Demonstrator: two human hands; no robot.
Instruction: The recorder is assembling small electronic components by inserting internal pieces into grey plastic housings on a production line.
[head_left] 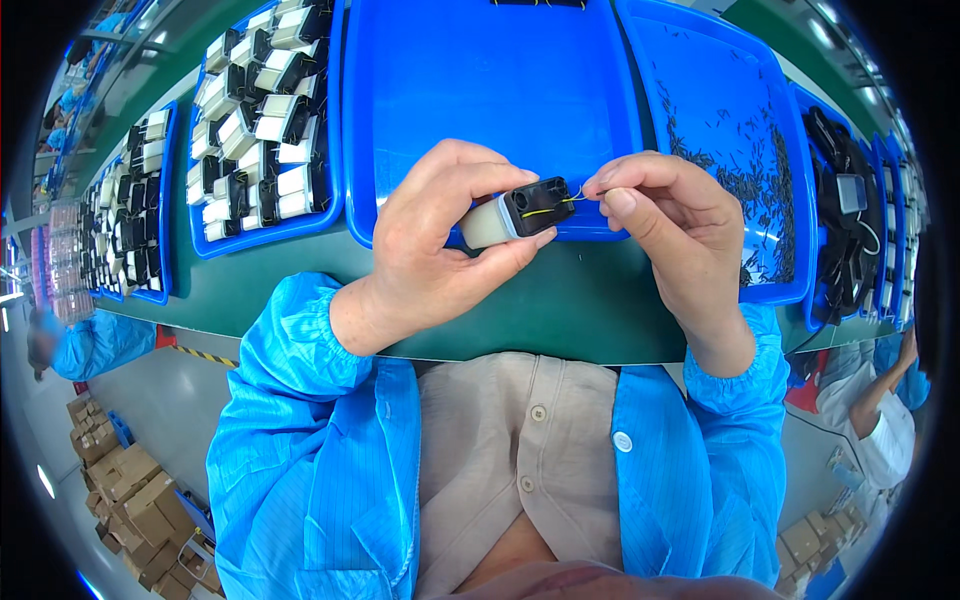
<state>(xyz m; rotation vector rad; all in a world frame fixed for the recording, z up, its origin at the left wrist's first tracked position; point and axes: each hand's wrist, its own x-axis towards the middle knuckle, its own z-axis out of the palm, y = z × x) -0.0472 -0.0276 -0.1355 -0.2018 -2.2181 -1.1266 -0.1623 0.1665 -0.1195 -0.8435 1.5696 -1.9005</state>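
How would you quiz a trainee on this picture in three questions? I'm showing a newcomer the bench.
1. Which hand holds the black-and-white block?
2. True or false: the right hand has its fingertips at a thin wire.
3. The tray of small dark pieces lies where from the block?
A left
B right
C directly below

Key: 1. The left hand. 2. True. 3. B.

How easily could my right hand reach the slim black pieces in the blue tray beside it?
Probably yes: the slim black pieces lie uncovered in the blue tray, though your right hand seems to pinch a thin wire.
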